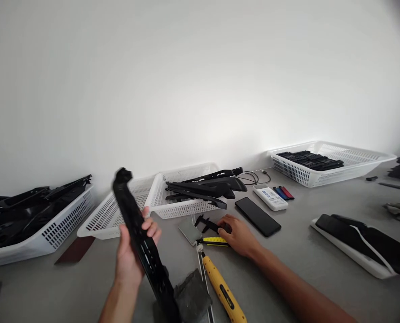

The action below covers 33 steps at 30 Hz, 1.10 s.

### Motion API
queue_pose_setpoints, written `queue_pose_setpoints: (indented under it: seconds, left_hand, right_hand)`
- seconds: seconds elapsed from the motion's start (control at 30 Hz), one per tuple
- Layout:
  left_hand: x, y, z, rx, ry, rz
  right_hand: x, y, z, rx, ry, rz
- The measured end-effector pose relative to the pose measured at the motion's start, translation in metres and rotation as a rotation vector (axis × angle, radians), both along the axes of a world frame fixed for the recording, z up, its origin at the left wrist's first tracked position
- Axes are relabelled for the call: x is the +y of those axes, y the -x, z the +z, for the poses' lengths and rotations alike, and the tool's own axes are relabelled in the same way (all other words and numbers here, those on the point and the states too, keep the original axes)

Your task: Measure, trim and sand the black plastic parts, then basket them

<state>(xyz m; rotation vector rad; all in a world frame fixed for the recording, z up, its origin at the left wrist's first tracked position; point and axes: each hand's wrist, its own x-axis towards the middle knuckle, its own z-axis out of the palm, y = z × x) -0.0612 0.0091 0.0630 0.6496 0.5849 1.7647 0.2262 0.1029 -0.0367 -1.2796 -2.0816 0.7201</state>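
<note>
My left hand is wrapped round a long black plastic part, which it holds up at a tilt over the grey table. On the table, my right hand has its fingers curled over the end of a black caliper. Just below those fingers lies a yellow utility knife. A yellow tool with a black switch rests nearer to me. Left of the caliper is a flat grey square, and a dark grey block sits beside the black part's lower end.
White baskets with black parts stand along the wall, another at the right. A black phone, a white box and a cable lie mid-table. Black parts rest on a white tray. A brown sheet lies left.
</note>
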Motion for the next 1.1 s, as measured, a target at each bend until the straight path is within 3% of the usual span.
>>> queue_pose_setpoints:
  seconds: [0.1,0.2,0.23,0.3,0.33,0.37,0.43,0.53,0.63,0.77,0.93,1.03,1.1]
  left_hand:
    - [-0.009,0.0,0.069,0.298,-0.132,0.218]
    - [-0.011,-0.018,0.142,0.631,-0.431,0.546]
    - [-0.007,-0.026,0.161,0.76,-0.525,0.599]
    - [0.01,-0.041,0.182,1.013,-0.624,0.656]
    - [0.024,-0.046,0.183,1.189,-0.596,0.587]
    - [0.04,-0.049,0.177,1.3,-0.571,0.535]
    - [0.075,-0.049,0.15,1.398,-0.538,0.387]
    - [0.118,-0.036,0.089,1.498,-0.409,0.117]
    - [0.132,-0.02,0.039,1.581,-0.282,-0.063]
    - [0.112,-0.014,0.001,1.643,-0.167,-0.013]
    - [0.056,-0.024,-0.06,1.71,-0.191,0.26]
    - [0.033,-0.021,-0.096,1.711,-0.156,0.142]
    - [0.028,-0.015,-0.11,1.7,-0.085,0.043]
  right_hand:
    - [0.0,0.002,0.0,0.008,0.012,-0.026]
    - [0.0,0.003,-0.001,0.018,0.019,-0.038]
    - [0.001,0.003,-0.001,0.022,0.021,-0.039]
    - [0.001,0.003,-0.002,0.028,0.022,-0.04]
    - [0.0,0.003,-0.002,0.031,0.021,-0.041]
    - [0.0,0.003,-0.002,0.032,0.018,-0.041]
    - [-0.001,0.004,-0.002,0.036,0.01,-0.044]
    - [0.0,0.004,-0.003,0.04,-0.001,-0.047]
    - [0.001,0.004,-0.004,0.039,-0.005,-0.043]
    - [0.002,0.003,-0.005,0.039,-0.007,-0.041]
    - [0.002,0.003,-0.005,0.058,-0.012,-0.051]
    - [0.003,0.001,-0.006,0.082,-0.009,-0.035]
    - [0.002,-0.001,-0.007,0.099,0.001,-0.014]
